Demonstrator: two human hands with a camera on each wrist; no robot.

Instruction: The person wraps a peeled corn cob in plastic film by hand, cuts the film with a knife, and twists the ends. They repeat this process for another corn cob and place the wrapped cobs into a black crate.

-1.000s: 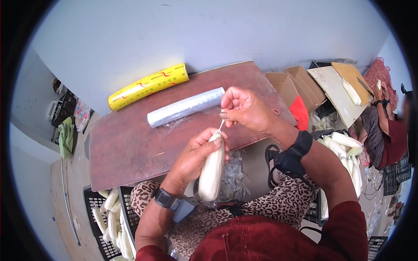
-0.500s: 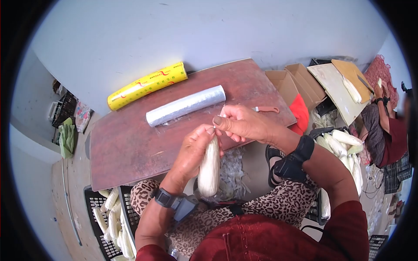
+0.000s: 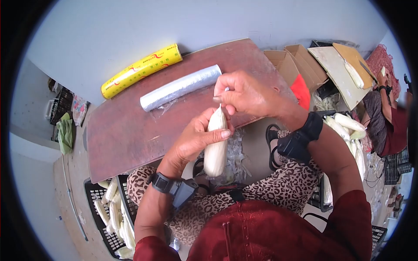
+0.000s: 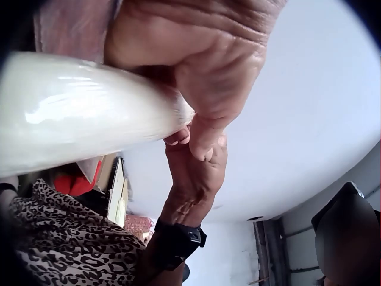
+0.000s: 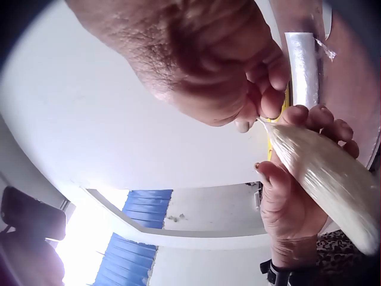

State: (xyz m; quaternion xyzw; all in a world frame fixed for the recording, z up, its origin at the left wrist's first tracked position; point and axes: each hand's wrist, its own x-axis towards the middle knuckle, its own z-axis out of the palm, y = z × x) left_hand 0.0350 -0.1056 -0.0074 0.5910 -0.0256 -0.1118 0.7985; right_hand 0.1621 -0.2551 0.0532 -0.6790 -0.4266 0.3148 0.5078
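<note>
Upright over the table's near edge, an ear of corn (image 3: 215,158) in pale husk has a glossy clear wrap, seen as shine in the left wrist view. My left hand (image 3: 191,138) grips its upper half, thumb across the front and fingers behind. At the pointed top, my right hand (image 3: 250,95) pinches the thin twisted end (image 5: 265,123), which shows between its fingertips in the right wrist view. Behind the hands, a roll of clear film (image 3: 180,87) lies on the reddish-brown table (image 3: 117,143), a loose flap of film along its near side.
A yellow printed roll (image 3: 141,71) lies at the table's back edge. Black crates hold corn at lower left (image 3: 98,195) and right (image 3: 326,204). Cardboard boxes (image 3: 300,67) and a red cloth (image 3: 300,91) are at the right. Another person (image 3: 387,117) sits at far right.
My right hand has come down from pulling the twisted end to the ear's tip. My left hand has shifted from the tip to lower on the ear, which is now higher in view.
</note>
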